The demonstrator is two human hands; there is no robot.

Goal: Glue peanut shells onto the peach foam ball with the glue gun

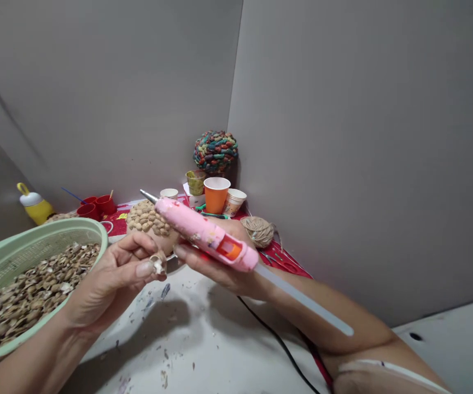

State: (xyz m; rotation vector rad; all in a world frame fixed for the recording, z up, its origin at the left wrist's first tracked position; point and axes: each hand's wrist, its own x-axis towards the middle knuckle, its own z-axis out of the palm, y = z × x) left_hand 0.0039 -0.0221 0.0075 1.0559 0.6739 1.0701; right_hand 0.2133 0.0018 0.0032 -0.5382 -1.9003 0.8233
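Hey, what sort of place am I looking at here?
Probably a craft workspace. The right hand grips a pink glue gun, a green basket full of shell pieces stands to the left, and a ball of twine lies beyond the right hand.

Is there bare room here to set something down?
Yes: the white tabletop between the left forearm and black cord, below the left hand and right hand, though specked with debris. Crowded: the red covering behind, around the orange cup and twine ball; the green basket fills the left.
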